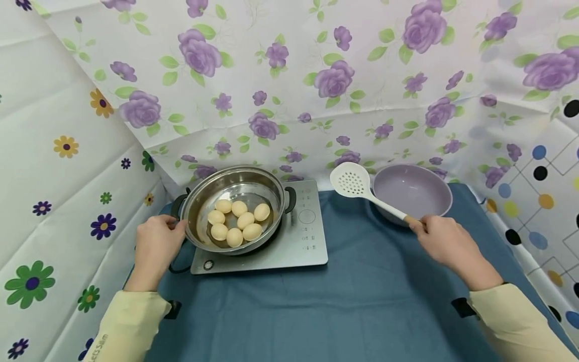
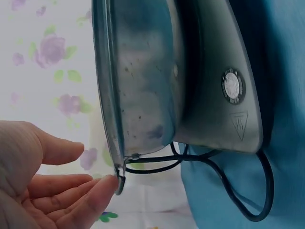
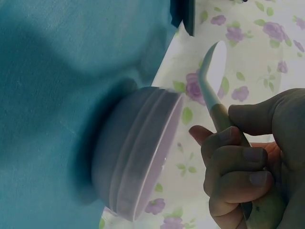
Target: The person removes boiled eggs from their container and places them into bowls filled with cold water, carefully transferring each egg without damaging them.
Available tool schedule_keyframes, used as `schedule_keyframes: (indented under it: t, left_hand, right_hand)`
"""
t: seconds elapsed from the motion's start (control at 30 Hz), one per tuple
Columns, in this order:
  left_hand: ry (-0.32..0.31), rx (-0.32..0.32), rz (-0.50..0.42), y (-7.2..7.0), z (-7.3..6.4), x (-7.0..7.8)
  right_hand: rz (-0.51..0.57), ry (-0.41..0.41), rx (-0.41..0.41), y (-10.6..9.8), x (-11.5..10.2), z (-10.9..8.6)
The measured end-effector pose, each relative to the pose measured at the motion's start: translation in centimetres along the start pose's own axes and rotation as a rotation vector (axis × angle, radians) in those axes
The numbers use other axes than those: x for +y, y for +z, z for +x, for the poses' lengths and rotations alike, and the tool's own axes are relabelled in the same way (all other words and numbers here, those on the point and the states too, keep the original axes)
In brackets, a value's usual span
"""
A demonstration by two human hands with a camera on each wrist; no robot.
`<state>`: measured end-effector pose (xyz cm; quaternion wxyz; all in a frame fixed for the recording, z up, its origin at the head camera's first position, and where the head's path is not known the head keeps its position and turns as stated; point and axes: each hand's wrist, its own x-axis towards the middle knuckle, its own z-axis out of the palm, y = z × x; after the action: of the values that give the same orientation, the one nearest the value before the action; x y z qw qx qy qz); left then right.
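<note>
My left hand (image 1: 158, 242) is at the left handle (image 1: 177, 205) of a steel pot (image 1: 235, 173). In the left wrist view its fingertips meet the handle (image 2: 120, 185), with the thumb apart from it. Several pale peeled-looking eggs (image 1: 246, 220) lie inside the pot, in shallow liquid. Curled fingers of my right hand (image 1: 445, 239) grip the wooden handle (image 1: 410, 220) of a white slotted skimmer (image 1: 350, 180). Its perforated head is raised to the left of a purple bowl (image 1: 411, 191), and the shaft passes over the bowl's near left rim.
Under the pot is a silver induction cooktop (image 1: 312, 254) with a control panel on its right. A black cord (image 2: 228, 186) loops at its left side. Blue cloth (image 1: 325, 311) covers the table, and flowered sheets (image 1: 280, 100) hang behind and beside it.
</note>
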<state>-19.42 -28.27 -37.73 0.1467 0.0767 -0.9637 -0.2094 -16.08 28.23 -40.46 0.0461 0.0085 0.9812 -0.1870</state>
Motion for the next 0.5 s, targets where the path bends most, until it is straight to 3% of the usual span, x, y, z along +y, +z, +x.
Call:
schedule_keyframes:
  t: [0.07,0.3,0.5]
  left_hand:
    - [-0.02,-0.048,0.012,-0.1,0.5,-0.2]
    - [-0.174,-0.342,0.008,-0.4,2.5,-0.7]
    - [-0.219,-0.408,0.0,-0.6,3.7,-0.6]
  right_hand:
    - [0.003,-0.001,0.006,-0.1,0.1,0.0]
    - [0.005,-0.005,0.032,-0.7,0.0,0.4]
    - [-0.008,-0.006,0.024,-1.9,-0.1,0.8]
